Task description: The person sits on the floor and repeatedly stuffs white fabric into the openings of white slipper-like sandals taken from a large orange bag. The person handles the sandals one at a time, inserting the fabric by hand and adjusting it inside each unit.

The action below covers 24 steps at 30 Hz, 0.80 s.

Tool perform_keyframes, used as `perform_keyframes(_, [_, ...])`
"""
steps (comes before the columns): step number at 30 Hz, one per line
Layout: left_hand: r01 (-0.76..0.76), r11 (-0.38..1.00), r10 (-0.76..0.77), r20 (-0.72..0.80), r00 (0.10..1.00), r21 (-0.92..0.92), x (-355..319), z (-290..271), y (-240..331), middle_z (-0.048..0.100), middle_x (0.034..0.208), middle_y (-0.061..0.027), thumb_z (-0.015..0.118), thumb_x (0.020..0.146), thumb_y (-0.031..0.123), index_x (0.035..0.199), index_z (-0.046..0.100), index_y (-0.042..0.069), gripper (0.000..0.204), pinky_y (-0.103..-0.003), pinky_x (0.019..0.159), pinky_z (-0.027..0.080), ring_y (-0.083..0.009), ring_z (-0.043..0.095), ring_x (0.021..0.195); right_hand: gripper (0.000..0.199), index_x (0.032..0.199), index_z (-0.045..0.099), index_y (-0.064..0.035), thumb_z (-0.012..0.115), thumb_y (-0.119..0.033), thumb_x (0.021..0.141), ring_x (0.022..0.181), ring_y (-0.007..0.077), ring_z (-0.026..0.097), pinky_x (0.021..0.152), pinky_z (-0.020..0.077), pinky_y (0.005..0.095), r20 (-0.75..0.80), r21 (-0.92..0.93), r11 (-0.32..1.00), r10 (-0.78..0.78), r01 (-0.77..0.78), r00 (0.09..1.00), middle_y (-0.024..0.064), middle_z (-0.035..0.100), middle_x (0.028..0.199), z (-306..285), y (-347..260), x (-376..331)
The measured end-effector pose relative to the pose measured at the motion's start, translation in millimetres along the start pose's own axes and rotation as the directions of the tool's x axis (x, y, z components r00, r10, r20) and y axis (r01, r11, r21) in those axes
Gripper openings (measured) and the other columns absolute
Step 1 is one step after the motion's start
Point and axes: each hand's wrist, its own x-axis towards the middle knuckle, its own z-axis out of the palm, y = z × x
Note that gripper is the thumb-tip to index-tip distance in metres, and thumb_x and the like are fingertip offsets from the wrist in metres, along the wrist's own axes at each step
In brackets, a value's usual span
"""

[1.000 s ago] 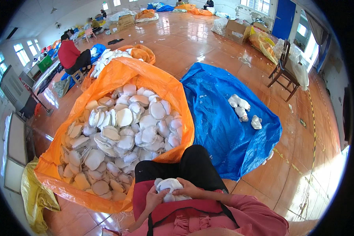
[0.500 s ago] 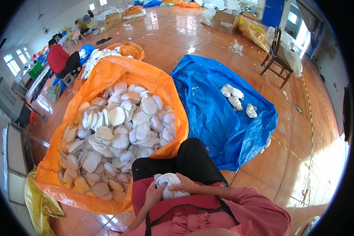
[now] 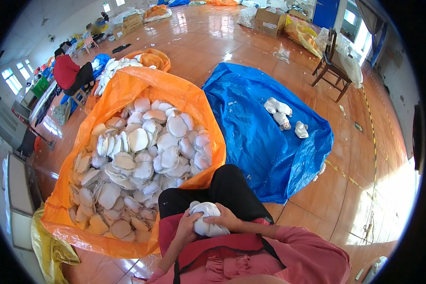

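Over my lap, both hands grip a rounded white cloth bundle (image 3: 212, 231). My left hand (image 3: 187, 224) is closed on its left side, with the thumb across the top. My right hand (image 3: 228, 219) clasps the upper right side, its fingers partly hidden behind the cloth. Just ahead and to the left lies an open orange sack (image 3: 175, 85), filled with many flat, rounded white pads (image 3: 138, 140), some in small stacks. On a blue plastic sheet (image 3: 244, 128) to the right rest several small white bundles (image 3: 281, 111).
A wooden chair (image 3: 333, 71) stands at the far right on the tiled floor (image 3: 213, 42). Someone in a red top (image 3: 65, 71) sits on a low stool at the far left, beside another pile of white pieces (image 3: 116, 68). Cardboard boxes (image 3: 268, 22) stand at the back.
The white bundle has turned slightly in my hands and looks rounder on top. My left hand has shifted a little to the right on it. The whole view has moved slightly.
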Motion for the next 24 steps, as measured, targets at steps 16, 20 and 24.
perform_keyframes(16, [-0.248,0.691,0.501,-0.202,0.842,0.678,14,-26,-37,0.068,0.094,-0.0143,0.067,0.078,0.009,0.102,0.067,-0.002,0.027,-0.033,0.075,0.052,-0.0223,0.066,0.085,0.065,0.112,0.06,-0.0007,0.081,-0.047,0.071,0.095,0.0244,0.065,0.083,0.0506,0.0358,-0.102,-0.489,0.868,0.044,-0.088,0.994,0.0164,0.067,0.103,0,7,14])
perform_keyframes(20, [-0.245,0.356,0.641,-0.045,0.767,0.902,1,-9,-32,0.066,0.097,-0.0203,0.067,0.076,0.016,0.103,0.065,-0.001,0.032,-0.039,0.077,0.052,-0.0334,0.065,0.089,0.067,0.113,0.061,-0.0014,0.083,-0.046,0.068,0.093,0.0232,0.065,0.081,0.0509,0.0345,-0.102,-0.503,0.86,0.036,-0.082,0.994,0.015,0.067,0.102,-7,16,20])
perform_keyframes(24, [-0.269,0.18,0.685,0.075,0.725,0.946,-13,2,-34,0.065,0.101,-0.0202,0.066,0.077,0.02,0.106,0.063,0.001,0.035,-0.043,0.081,0.051,-0.038,0.063,0.095,0.055,0.112,0.061,-0.0036,0.085,-0.03,0.07,0.093,0.0177,0.064,0.083,0.0505,0.0318,-0.038,-0.325,0.943,0.059,-0.068,0.998,0.0092,0.066,0.102,-15,30,23])
